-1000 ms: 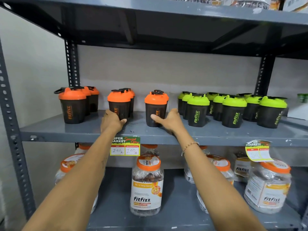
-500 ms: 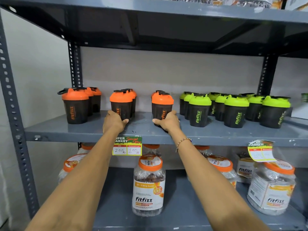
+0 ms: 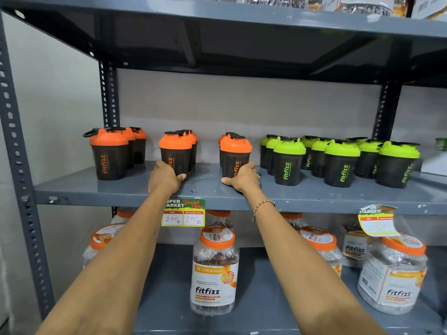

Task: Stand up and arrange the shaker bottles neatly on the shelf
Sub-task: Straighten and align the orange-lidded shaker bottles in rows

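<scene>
Both hands at shaker bases on middle shelf (image 3: 121,189); left hand (image 3: 164,178) wraps middle orange bottle (image 3: 176,153); right hand (image 3: 243,178) cups right orange bottle (image 3: 235,154); low grip likely steadies them for sliding into rows; all bottles upright.

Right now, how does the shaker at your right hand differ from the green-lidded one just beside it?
The orange-lidded shaker has an orange logo; the green-lidded shaker has a green one. The right hand grips the orange one's base; nothing touches the green one. Both stand upright on the shelf, with black bodies.
</scene>
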The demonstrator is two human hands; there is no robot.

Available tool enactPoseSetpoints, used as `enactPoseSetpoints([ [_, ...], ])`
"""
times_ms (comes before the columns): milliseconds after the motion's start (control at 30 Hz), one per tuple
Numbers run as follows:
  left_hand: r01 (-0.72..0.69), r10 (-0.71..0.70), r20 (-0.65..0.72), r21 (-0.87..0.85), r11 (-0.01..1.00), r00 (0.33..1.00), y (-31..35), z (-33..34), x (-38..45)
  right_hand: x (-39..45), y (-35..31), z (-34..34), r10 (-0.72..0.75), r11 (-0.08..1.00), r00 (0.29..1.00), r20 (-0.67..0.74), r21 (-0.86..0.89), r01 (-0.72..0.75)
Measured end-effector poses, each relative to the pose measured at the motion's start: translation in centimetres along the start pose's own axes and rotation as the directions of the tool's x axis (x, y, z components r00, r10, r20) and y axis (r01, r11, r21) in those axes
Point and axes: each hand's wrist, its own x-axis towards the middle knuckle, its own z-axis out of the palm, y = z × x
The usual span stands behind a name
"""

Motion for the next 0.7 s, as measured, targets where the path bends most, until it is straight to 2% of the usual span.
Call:
enactPoseSetpoints([
  [267, -0.018, 0.018, 0.021, -0.033, 0.999, 1.000, 0.2, -0.3, -0.2, -0.7, -0.3, -0.4, 0.013, 1.000, 1.000, -0.008, -0.027, -0.013],
  [400, -0.063, 0.069, 0.053, -0.115, 0.991, 0.996, -0.7, -2.0, -0.1, -2.8, -0.4, -0.9, 0.049, 0.993, 0.987, -0.151, -0.098, -0.064],
  [467, -0.119, 0.115, -0.040, -0.124, 0.985, 0.993, -2.0, -3.7, 0.0, -3.7, -1.3, -0.7, 0.006, 0.983, 0.982, -0.189, -0.179, -0.041],
  [533, -0.135, 0.105, -0.221, -0.124, 0.983, 0.970, -3.8, -5.9, 0.4, -4.5, -3.3, 0.1, -0.131, 0.978, 0.980, -0.153, -0.179, 0.103],
  [600, -0.147, 0.098, -0.368, -0.109, 0.983, 0.925, -5.8, -8.0, 1.1, -5.3, -6.1, 1.9, -0.228, 0.971, 0.971, -0.072, -0.088, 0.222],
  [700, -0.170, 0.147, -0.434, -0.014, 0.985, 0.889, -9.0, -10.1, 2.6, -6.0, -9.6, 5.3, -0.196, 0.977, 0.980, -0.026, 0.077, 0.198],
])
